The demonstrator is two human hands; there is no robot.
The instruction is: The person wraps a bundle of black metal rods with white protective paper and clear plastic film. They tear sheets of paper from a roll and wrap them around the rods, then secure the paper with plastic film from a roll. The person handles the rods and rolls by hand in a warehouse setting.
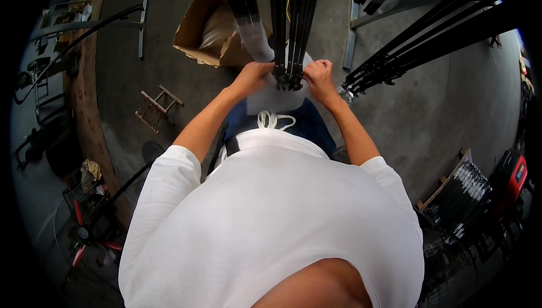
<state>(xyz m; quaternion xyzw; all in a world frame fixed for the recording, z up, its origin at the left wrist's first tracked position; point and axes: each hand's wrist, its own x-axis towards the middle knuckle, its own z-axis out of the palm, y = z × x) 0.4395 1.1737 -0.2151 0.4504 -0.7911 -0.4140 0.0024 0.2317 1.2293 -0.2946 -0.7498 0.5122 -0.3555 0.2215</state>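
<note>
Concrete floor [451, 110]; both hands [252, 75] [319, 76] grip black rod bundle [289, 37].

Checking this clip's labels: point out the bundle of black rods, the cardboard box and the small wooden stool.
bundle of black rods [288, 76], head view, lower end between the hands
cardboard box [195, 25], head view, left flap
wooden stool [158, 107], head view, frame middle

I look down over my white shirt [271, 217]. My left hand [252, 76] and my right hand [319, 76] are closed on the lower end of a bundle of black rods [291, 25] that stands upright in front of me. More black rods [429, 37] lean at my right. An open cardboard box [206, 28] lies on the concrete floor [440, 110], and a small wooden frame [158, 107] lies at my left.
</note>
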